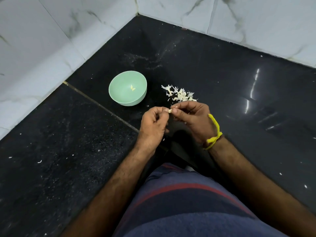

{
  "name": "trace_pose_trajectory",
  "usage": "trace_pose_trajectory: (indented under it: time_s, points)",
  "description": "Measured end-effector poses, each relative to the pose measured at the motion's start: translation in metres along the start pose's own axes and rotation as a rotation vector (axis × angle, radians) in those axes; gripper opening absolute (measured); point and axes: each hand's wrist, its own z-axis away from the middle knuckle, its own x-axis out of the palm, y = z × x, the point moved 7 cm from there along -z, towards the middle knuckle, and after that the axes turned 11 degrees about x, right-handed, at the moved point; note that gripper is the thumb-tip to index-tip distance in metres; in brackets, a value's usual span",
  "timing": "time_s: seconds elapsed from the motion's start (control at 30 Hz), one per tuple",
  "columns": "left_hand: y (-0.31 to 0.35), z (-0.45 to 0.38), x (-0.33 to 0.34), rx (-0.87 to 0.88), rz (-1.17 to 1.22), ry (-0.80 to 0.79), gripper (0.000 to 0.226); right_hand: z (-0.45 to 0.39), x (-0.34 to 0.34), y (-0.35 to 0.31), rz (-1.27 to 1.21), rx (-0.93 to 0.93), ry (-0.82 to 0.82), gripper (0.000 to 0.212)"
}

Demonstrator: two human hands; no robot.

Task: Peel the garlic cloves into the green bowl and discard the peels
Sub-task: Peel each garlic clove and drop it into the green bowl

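So far, judging from the head view, the job looks only partly done. The green bowl [127, 88] sits on the black bench [222, 74] near the tiled corner, and it holds just a couple of pale peeled cloves [132, 88] at its bottom. Just to the right of the bowl, apart from it, lies a loose pile of garlic [179, 94] made of papery white skins and what may be unpeeled cloves mixed in; which is which is too small to tell. None of those skins has been thrown away yet, so the discarding step looks untouched.

Nearer the person, both hands meet over the bench. The left hand [153, 121] and the right hand [193, 117], which wears a yellow thread [214, 132] at the wrist, have their fingertips pinched together on one small garlic clove [170, 111], held in the air between the pile and the body. It appears to be mid-peel. Small white flecks are scattered over the bench.

What seems left: finish this clove, drop it in the bowl, work through the pile, then clear the peels.
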Motion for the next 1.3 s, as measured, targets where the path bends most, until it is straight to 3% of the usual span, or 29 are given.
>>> trace_pose_trajectory:
  time_s: [0.13, 0.27, 0.63, 1.0, 1.3]
  points:
    - [-0.001, -0.001, -0.004, -0.03, -0.009, 0.069, 0.019, 0.016, 0.012, -0.034, 0.607, -0.545, 0.204, 0.009]
    - [0.003, -0.001, -0.007, -0.032, 0.014, 0.1, 0.026, 0.024, 0.02, -0.04, 0.737, -0.706, 0.261, 0.012]
    - [0.005, -0.002, -0.002, -0.053, 0.042, 0.044, 0.018, 0.008, 0.007, -0.018, 0.213, -0.239, 0.105, 0.01]
    - [0.011, -0.002, -0.001, -0.055, 0.129, 0.074, 0.021, 0.001, 0.009, -0.001, -0.224, -0.063, -0.039, 0.015]
    - [0.007, -0.005, -0.011, -0.018, 0.12, 0.121, 0.017, -0.002, 0.011, 0.002, -0.311, 0.021, -0.093, 0.024]
